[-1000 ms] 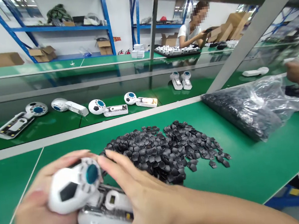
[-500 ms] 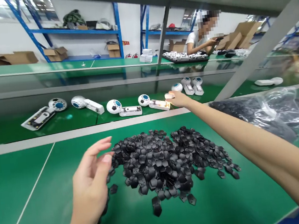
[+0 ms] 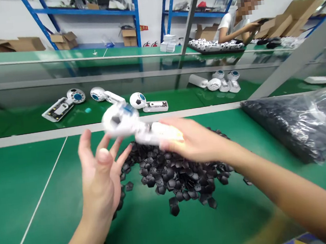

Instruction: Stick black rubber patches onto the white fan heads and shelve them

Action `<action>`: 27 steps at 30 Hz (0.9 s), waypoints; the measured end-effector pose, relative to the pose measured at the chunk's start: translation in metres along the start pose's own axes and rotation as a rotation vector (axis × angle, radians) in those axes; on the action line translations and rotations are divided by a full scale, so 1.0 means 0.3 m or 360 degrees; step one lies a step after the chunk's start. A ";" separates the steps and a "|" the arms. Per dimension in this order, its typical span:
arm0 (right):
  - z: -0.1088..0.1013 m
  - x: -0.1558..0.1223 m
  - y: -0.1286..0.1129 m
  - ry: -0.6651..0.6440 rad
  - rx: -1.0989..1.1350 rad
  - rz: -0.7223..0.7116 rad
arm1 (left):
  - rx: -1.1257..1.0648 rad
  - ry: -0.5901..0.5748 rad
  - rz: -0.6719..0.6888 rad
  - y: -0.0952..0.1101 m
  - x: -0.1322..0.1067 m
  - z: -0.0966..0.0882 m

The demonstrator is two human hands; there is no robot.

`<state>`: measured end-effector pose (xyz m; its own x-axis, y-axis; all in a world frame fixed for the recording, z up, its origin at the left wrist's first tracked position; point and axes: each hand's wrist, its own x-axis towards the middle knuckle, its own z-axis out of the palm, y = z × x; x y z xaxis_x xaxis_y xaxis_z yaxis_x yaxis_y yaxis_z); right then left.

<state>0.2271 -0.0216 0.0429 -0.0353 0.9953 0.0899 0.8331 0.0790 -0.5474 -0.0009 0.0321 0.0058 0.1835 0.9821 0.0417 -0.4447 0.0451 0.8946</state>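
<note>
My right hand (image 3: 195,140) is wrapped round the handle of a white soccer-ball-headed device (image 3: 122,120), blurred by motion, held above the pile. Its round head has a black patch and a blue disc, and points left. Just below that head, my left hand (image 3: 100,163) is open, palm up with fingers spread; I cannot tell whether a fingertip touches the ball. Under both hands lies a heap of small black pentagon pieces (image 3: 175,179) on the green table, partly covered by my right hand.
Beyond the pale table edge, more of these devices (image 3: 155,106) lie in a row on a green belt, some with handles opened. A clear plastic bag of black pieces (image 3: 286,128) sits at right. A slanted metal post (image 3: 292,50) stands behind it. Across the belt, a person (image 3: 233,25) works by a tray.
My right hand has taken a device from the row and brought it back toward me, over the heap. My left hand has turned up and spread its fingers. The view has tilted down.
</note>
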 end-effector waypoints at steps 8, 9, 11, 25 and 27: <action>0.118 -0.053 0.042 0.0060 -0.0317 0.0188 | -0.0129 -0.0464 -0.0204 0.005 -0.053 0.019; 0.132 -0.049 0.059 0.0053 -0.0325 0.0176 | -0.0119 -0.0539 -0.0241 -0.004 -0.055 0.017; 0.154 -0.048 0.080 0.0062 -0.0331 0.0151 | -0.0089 -0.0661 -0.0284 -0.020 -0.058 0.011; 0.156 -0.083 -0.202 0.0610 0.1350 -0.0211 | 0.0089 -0.0594 -0.0235 -0.034 -0.084 0.016; 0.168 -0.091 -0.220 0.0718 0.0947 -0.0365 | 0.0152 -0.0565 -0.0181 -0.039 -0.089 0.015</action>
<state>0.1453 -0.0513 0.0346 0.1632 0.8416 0.5148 0.3914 0.4237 -0.8168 0.0031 0.0046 -0.0037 0.5264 0.8468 0.0762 -0.3232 0.1164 0.9391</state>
